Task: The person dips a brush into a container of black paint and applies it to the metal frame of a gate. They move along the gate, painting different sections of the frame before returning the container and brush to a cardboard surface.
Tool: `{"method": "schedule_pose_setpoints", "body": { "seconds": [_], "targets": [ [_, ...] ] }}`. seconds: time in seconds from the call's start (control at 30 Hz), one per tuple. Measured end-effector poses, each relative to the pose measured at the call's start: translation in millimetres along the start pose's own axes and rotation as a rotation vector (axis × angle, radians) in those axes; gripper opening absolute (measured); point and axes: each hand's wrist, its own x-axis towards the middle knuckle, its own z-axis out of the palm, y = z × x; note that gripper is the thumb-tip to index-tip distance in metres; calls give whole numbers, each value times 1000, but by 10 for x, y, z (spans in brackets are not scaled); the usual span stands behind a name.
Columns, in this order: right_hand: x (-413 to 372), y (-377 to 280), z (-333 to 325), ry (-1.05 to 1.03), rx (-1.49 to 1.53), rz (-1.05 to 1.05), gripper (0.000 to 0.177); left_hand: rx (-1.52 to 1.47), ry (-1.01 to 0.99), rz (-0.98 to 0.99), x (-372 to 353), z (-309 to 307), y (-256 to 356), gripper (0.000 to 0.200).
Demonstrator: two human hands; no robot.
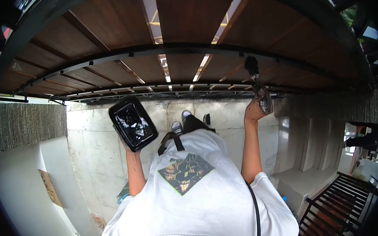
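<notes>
Head view, single entry.

- **Left hand** [127, 147]: it is closing from below around a black rectangular plastic tray [132, 123], fingers mostly hidden behind it. The tray is being held raised at image left, beside the chest, and tilted so that its glossy black, wet-looking inside is showing.
  - Handling, as judged: light and fairly stiff. The contents are likely to run toward the low corner, so it is best carried with a palm under the base and kept level.
- **Right hand** [255, 110]: it is gripping tightly, fist-like, the handle of a dark paint-caked brush [257, 84]. The arm is stretching up at image right. The bristle end is reaching the black metal beam [180, 50], and whether they are touching cannot be told.
  - Handling, as judged: light, with a rigid handle and a soft tip. The handle looks smeared and so probably slippery, which makes low on the handle the best place to hold it.
- **Surface**: brown wooden slatted panels [117, 21] are spanning the top of the view. The black beams are crossing them, with bright gaps between the boards.
- **Room**:
  - A pale concrete floor [92, 146] is lying beneath the grey shoes [184, 116].
  - A white T-shirt with a diamond print [185, 172] is filling the foreground, with a black strap [257, 210] running over it.
  - A rough grey stone wall [22, 124] is standing at left, with a brown cardboard piece [50, 187] below it.
  - Pale steps [298, 180] and a black metal railing [331, 211] are lying at right.
  - Another person [365, 140] is standing well apart at the far right.
</notes>
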Motion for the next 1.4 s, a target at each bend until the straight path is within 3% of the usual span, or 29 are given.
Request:
{"method": "schedule_pose_setpoints", "body": {
  "seconds": [0.07, 0.2, 0.27, 0.3, 0.47, 0.6, 0.73, 0.8, 0.83, 0.93, 1.07, 1.13, 1.2, 1.23, 1.27, 1.37, 1.4],
  "targets": [
    [-155, -3, 40, -4, -9, 11, 10, 77, 5, -34, 77, -69, 2, 63],
    [-377, -353, 445, -249, 243, 17, 16, 65, -66, -66, 315, 157, 26, 60],
    [-309, -513, 623, -369, 299, -214, 14, 81, -69, -27, 432, 254, 23, 60],
    [-254, -634, 657, -475, 323, -129, 14, 90, -66, -10, 483, 297, 29, 60],
    [-350, -406, 841, -468, 380, 0, 12, 113, -55, 32, 598, 485, -77, 58],
    [-310, -324, 693, -311, 330, 77, 13, 102, -58, 56, 635, 534, -107, 57],
    [-345, -224, 472, -253, 129, -20, 17, 106, -90, 29, 616, 465, -21, 56],
    [-320, -345, 452, -217, 101, 68, 19, 103, -110, 5, 671, 417, 83, 55],
    [-470, -387, 549, -161, 77, 10, 18, 106, -142, -28, 716, 357, 197, 55],
    [-747, -779, 834, -195, 213, 70, 14, 122, -195, -70, 709, 211, 480, 54],
    [-1031, -1198, 1100, -227, 148, 82, 19, 127, -252, -113, 699, -57, 965, 53],
    [-1198, -1296, 1164, -219, 205, -179, 23, 135, -259, -127, 653, -205, 1182, 52],
    [-1330, -1095, 1202, -123, 184, -44, 26, 138, -254, -138, 617, -378, 1451, 52],
    [-1256, -993, 1180, 0, 10, -82, 19, 142, -251, -142, 580, -454, 1556, 52],
    [-1089, -976, 1127, 9, 27, 183, 11, 147, -247, -147, 518, -542, 1668, 51],
    [-786, -1053, 992, 129, 40, 231, 11, 165, -236, -157, 444, -697, 1968, 51],
    [-751, -1159, 941, 157, -14, 158, 12, 169, -233, -162, 420, -739, 2054, 50]
  ]
}}
